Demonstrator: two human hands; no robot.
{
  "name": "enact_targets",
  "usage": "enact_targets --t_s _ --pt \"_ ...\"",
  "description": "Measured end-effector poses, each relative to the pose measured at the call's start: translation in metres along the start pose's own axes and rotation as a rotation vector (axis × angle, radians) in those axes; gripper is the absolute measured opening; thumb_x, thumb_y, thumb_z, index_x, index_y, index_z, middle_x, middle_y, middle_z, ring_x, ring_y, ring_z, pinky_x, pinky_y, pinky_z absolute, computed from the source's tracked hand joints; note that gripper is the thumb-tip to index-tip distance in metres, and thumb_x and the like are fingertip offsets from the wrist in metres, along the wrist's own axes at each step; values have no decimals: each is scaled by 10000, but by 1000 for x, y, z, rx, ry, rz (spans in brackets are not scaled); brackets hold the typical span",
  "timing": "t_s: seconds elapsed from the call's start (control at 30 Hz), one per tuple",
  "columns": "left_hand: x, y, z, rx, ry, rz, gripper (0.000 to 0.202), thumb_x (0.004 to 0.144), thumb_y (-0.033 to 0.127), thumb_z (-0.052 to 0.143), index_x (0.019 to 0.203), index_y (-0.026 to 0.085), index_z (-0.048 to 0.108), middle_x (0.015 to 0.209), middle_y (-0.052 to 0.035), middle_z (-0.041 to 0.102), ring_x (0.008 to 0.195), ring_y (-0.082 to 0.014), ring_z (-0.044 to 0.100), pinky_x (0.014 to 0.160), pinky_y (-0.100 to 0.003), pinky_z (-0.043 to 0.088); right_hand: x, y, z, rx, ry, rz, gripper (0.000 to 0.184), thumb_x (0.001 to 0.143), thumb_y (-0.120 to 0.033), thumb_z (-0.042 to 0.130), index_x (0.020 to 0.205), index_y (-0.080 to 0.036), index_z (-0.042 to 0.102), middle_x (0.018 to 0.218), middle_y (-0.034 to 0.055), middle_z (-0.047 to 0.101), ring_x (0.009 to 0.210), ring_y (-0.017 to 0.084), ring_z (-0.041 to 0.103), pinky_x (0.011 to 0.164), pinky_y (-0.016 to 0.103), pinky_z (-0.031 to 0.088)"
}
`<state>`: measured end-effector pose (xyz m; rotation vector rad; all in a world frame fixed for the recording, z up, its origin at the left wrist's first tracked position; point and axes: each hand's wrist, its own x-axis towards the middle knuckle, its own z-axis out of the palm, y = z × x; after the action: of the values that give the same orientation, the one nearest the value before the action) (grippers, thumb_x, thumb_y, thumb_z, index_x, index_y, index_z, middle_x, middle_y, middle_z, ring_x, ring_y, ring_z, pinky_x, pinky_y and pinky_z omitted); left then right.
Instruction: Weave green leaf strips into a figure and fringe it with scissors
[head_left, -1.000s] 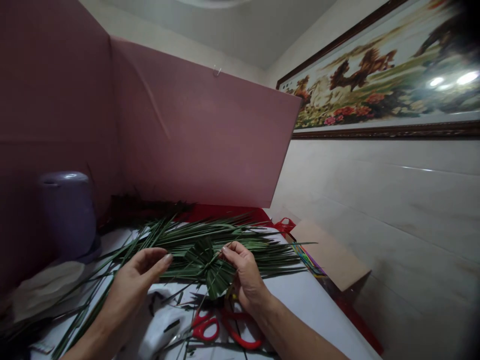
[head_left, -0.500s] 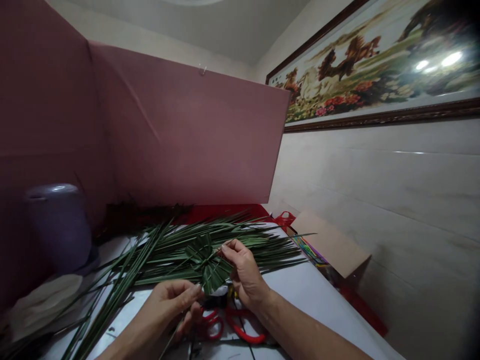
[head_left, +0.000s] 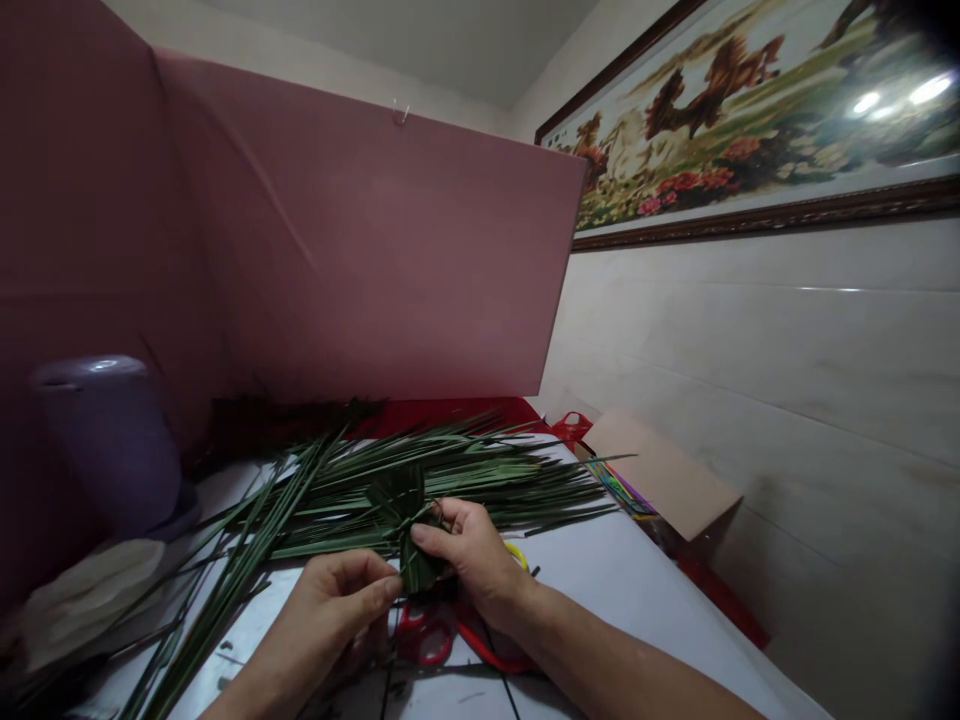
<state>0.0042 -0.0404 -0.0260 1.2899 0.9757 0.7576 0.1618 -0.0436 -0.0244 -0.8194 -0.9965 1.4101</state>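
A small piece woven from green leaf strips [head_left: 409, 520] sits between both hands over a white table [head_left: 622, 590]. My right hand [head_left: 469, 555] is closed, pinching the piece at its right side. My left hand [head_left: 337, 605] is closed too, thumb and fingers gripping the lower end of the same piece. Under the hands lie red-handled scissors [head_left: 427, 640]. Behind the piece spreads a heap of long green leaf strips [head_left: 450, 475], some trailing to the lower left.
A pink board [head_left: 337, 250] stands along the back and left. A purple container [head_left: 112, 440] sits at the left, with white cloth [head_left: 82, 595] beside it. A cardboard box [head_left: 660, 480] with coloured items lies at the right by the wall, under a framed painting [head_left: 757, 110].
My left hand came in from the left and closed on the lower end of the woven piece. My right hand shifted down, folding the piece smaller against the left hand.
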Motion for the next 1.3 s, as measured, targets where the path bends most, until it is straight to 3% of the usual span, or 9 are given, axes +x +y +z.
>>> enact_targets --t_s 0.23,0.67,0.87,1.0,1.17,1.3 --pt "-4 4 0 17 -42 -24 341 654 486 638 574 189 489 314 95 385 270 -34 209 307 -179 107 1 -1 0 2 25 34 233 598 -285 722 685 -108 599 596 2 589 481 84 493 455 202 394" --pt "-9 13 4 69 22 14 348 624 463 659 538 173 487 330 89 370 314 -32 210 351 -185 104 2 -3 -3 11 42 86 221 574 -267 716 668 -101 604 571 5 587 454 87 491 443 211 386" --pt "-5 6 0 45 21 -16 349 644 483 644 561 174 504 313 83 393 283 -31 205 336 -184 93 2 -4 -4 28 46 88 218 581 -261 717 686 -106 604 587 6 585 480 93 502 452 209 390" --pt "0 0 -6 54 4 -26 339 663 479 639 576 173 522 317 60 457 274 -47 274 334 -179 144 3 -3 -5 22 37 87 265 569 -296 731 725 -113 620 570 -13 560 480 97 497 463 221 397" --pt "3 7 -12 108 -35 39 313 643 453 676 616 150 601 436 10 581 393 -91 448 407 -194 315 3 -4 -5 34 49 77 271 559 -287 736 730 -114 615 597 1 589 485 95 505 452 206 389" --pt "3 11 -12 124 -26 33 357 692 475 628 573 142 580 458 6 575 407 -75 425 409 -184 310 3 -2 -6 24 39 71 282 579 -295 729 766 -113 622 597 0 588 492 98 511 453 202 384"
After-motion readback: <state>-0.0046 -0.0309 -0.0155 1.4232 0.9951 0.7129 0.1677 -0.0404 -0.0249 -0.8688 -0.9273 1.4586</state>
